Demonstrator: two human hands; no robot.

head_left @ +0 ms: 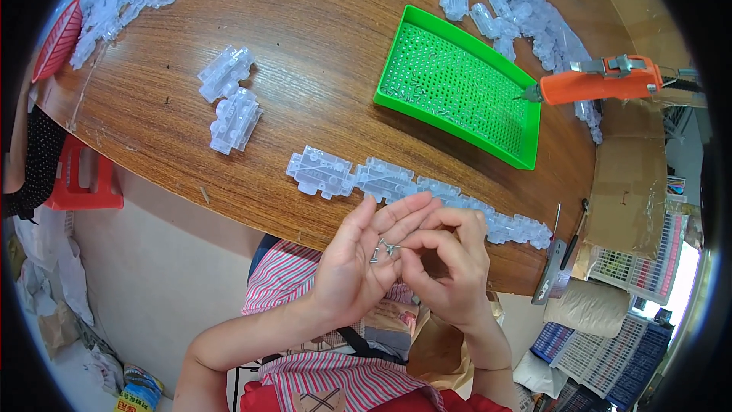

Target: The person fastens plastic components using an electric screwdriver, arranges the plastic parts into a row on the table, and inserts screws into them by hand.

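Observation:
My left hand (345, 278) is turned palm up and cupped just past the table's front edge, with a few small silver screws (374, 255) lying on it. The thumb and forefinger of my right hand (456, 278) are pinched together over that palm, at the end of a screw (390, 247). Right beyond my fingers runs a row of clear plastic housings (320, 172) along the table edge, partly hidden by my hands. Two more clear housings (233, 120) lie touching each other to the left.
A green perforated tray (457, 84) with loose screws stands on the wooden table (305, 69). An orange electric screwdriver (602, 84) hangs over its right end. Heaped clear plastic parts (518, 19) line the far edge. A red basket (59, 42) and another person's arm (17, 145) are at left.

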